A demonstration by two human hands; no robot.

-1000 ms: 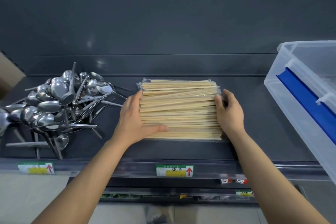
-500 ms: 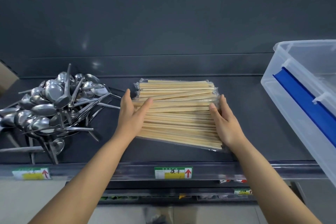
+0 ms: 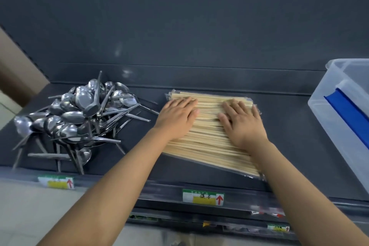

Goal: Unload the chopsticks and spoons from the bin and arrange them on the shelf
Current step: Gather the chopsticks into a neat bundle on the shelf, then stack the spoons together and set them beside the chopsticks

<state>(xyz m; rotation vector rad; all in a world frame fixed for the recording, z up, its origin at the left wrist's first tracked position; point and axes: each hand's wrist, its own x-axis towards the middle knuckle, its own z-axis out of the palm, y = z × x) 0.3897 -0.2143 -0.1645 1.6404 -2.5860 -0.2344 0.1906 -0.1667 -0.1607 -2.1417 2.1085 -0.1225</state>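
Both palms flat on chopsticks (image 3: 209,142): left hand (image 3: 177,118) and right hand (image 3: 241,124) fingers straight, pressing the pile on shelf (image 3: 289,146); spoons (image 3: 79,118) heaped left. Bin (image 3: 343,126) at right.

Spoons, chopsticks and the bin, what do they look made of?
Spoons: metal, probably stainless steel, polished; they show mirror-like glints. Chopsticks: pale wood or bamboo, matte, wrapped in clear glossy film. Bin: translucent plastic, smooth; its blue part shows through the wall.

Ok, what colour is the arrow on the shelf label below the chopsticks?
Red: the arrow on the shelf label, clear in the head view.
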